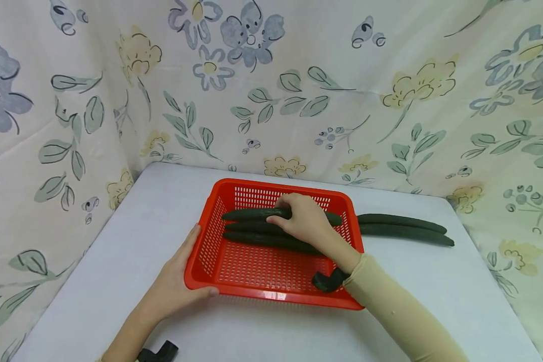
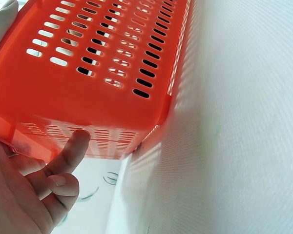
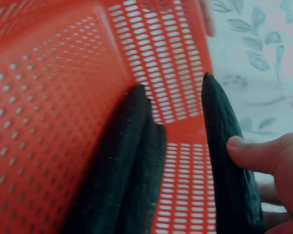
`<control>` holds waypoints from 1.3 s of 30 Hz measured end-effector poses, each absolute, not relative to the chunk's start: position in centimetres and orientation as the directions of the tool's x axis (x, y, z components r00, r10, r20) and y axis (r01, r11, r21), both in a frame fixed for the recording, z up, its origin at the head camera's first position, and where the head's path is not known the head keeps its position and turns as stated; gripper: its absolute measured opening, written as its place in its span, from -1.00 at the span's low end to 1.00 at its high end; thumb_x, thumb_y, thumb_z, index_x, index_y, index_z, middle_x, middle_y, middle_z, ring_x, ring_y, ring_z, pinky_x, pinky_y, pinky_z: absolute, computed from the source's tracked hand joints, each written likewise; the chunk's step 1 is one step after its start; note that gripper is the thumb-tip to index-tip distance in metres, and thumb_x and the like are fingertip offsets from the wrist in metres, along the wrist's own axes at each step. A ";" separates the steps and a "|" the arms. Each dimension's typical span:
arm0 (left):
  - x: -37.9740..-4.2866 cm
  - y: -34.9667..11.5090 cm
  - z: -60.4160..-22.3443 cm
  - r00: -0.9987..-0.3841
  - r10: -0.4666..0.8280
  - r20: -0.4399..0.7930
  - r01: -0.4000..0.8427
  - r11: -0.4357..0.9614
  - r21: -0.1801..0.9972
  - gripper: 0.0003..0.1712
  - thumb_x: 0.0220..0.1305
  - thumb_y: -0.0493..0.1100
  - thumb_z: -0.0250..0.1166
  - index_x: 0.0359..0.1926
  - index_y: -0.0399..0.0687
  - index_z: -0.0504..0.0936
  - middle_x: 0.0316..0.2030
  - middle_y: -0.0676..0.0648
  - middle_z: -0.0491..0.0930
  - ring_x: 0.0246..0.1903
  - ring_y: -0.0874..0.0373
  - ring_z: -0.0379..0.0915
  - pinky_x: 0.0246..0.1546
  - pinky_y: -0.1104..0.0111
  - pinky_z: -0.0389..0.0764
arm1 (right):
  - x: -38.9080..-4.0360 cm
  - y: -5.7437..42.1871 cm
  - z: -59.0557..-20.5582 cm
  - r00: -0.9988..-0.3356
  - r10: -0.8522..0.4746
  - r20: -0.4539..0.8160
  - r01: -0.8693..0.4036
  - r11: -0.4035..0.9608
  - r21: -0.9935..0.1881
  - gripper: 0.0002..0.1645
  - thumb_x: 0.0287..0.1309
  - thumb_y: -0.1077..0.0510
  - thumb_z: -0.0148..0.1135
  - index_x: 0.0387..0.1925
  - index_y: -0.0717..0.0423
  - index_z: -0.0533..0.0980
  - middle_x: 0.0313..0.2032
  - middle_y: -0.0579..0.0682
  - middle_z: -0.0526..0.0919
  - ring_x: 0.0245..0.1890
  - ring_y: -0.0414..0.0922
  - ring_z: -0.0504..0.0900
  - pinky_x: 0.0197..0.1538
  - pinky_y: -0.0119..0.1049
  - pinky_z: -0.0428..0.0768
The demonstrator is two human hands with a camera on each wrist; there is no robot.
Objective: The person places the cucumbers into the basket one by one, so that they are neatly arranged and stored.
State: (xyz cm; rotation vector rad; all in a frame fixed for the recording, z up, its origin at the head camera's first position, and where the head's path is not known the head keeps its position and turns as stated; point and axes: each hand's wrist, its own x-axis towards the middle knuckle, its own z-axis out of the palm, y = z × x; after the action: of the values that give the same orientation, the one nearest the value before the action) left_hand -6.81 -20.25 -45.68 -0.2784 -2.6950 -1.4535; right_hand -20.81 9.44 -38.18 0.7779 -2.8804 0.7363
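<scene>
In the head view my right hand reaches into a red plastic basket and grips a long dark green cucumber. The right wrist view shows the thumb along this cucumber, which is raised beside the others. More cucumbers lie together in the basket, partly behind my right hand and forearm in the head view. My left hand spans the basket's near left corner, its thumb by the front rim. From the left wrist, a fingertip touches the slotted wall, while other fingers bend loosely.
Two more cucumbers lie on the white table, just right of the basket. A flowered cloth hangs behind and at the sides. Black devices are on both wrists, the right one over the basket's near right part.
</scene>
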 end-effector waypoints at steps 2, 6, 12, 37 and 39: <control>-6.8 -20.2 -45.7 -0.980 0.128 0.149 0.195 0.536 0.821 0.52 -0.05 0.17 0.70 0.74 0.28 -0.14 0.67 -0.10 0.05 0.39 -0.17 0.38 -0.07 0.23 0.77 | -20.7 9.3 -38.5 -0.875 -0.468 0.125 -0.474 0.774 -0.420 -0.60 0.19 -0.17 0.57 -0.13 0.01 0.72 -0.21 -0.07 0.79 -0.20 -0.10 0.70 -0.05 -0.09 0.70; -6.7 -20.2 -45.8 -0.980 0.128 0.154 0.200 0.536 0.821 0.51 -0.05 0.14 0.70 0.74 0.27 -0.14 0.67 -0.12 0.06 0.39 -0.18 0.38 -0.07 0.20 0.77 | -20.5 9.1 -39.0 -0.864 -0.503 0.028 -0.468 0.780 -0.417 -0.64 0.21 -0.14 0.56 -0.18 0.02 0.70 -0.27 -0.08 0.77 -0.28 -0.14 0.65 -0.11 -0.13 0.68; -6.8 -20.2 -45.9 -0.979 0.133 0.156 0.203 0.552 0.809 0.53 -0.06 0.18 0.70 0.74 0.32 -0.15 0.68 -0.09 0.04 0.38 -0.14 0.39 -0.06 0.38 0.68 | -20.2 9.1 -39.7 -0.805 -0.588 -0.073 -0.518 0.759 -0.395 -0.67 0.25 -0.11 0.54 -0.22 0.04 0.69 -0.37 -0.12 0.74 -0.40 -0.19 0.59 -0.21 -0.20 0.63; -6.8 -20.4 -45.9 -0.976 0.138 0.171 0.219 0.560 0.799 0.54 -0.07 0.17 0.72 0.74 0.33 -0.16 0.66 -0.12 0.07 0.34 -0.13 0.42 -0.06 0.38 0.69 | -19.9 8.2 -40.9 -0.678 -0.730 -0.092 -0.697 0.677 -0.238 -0.65 0.18 -0.17 0.58 -0.30 0.00 0.72 -0.40 -0.13 0.71 -0.36 -0.15 0.69 -0.33 -0.15 0.68; -6.8 -20.4 -45.9 -0.976 0.136 0.168 0.216 0.558 0.801 0.54 -0.07 0.17 0.72 0.74 0.33 -0.16 0.66 -0.13 0.08 0.34 -0.14 0.43 -0.07 0.39 0.69 | -20.0 8.0 -41.0 -0.668 -0.736 -0.104 -0.700 0.670 -0.249 -0.68 0.18 -0.15 0.58 -0.35 -0.03 0.71 -0.49 -0.19 0.67 -0.42 -0.19 0.66 -0.38 -0.19 0.65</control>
State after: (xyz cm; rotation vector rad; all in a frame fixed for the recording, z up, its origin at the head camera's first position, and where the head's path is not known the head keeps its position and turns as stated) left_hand -6.84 -20.40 -45.90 -0.3050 -2.6958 -1.4047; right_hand -19.96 8.04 -41.01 1.3256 -3.0474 0.3157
